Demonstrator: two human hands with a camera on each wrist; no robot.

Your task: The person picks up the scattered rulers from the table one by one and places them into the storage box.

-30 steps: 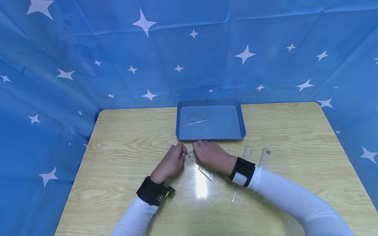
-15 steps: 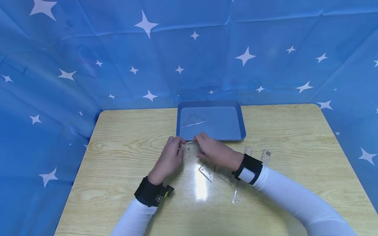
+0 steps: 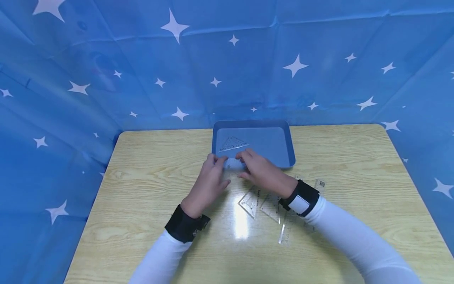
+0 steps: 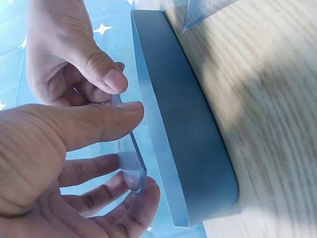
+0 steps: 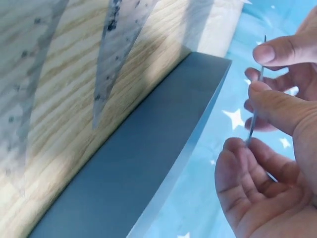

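Observation:
A clear plastic protractor point(image 3: 232, 163) is held between both hands over the near edge of the blue tray point(image 3: 271, 144). My left hand point(image 3: 210, 179) pinches its left end. At the right end, my right hand point(image 3: 264, 172) pinches it too. The left wrist view has the protractor point(image 4: 132, 163) tilted on edge above the tray wall point(image 4: 185, 124), thumbs on one face and fingers behind. From the right wrist it appears as a thin edge point(image 5: 253, 121). Inside the tray lies a clear set square point(image 3: 233, 144), at the left.
On the table right of centre lie two clear set squares point(image 3: 250, 202) and, beyond them, clear rulers point(image 3: 285, 232), partly covered by the right forearm. A blue starry curtain point(image 3: 248, 71) hangs behind the table point(image 3: 152, 169).
Both hands have moved away from me with the protractor, from the table in front of the tray to over its near edge. The set square in the tray stays put.

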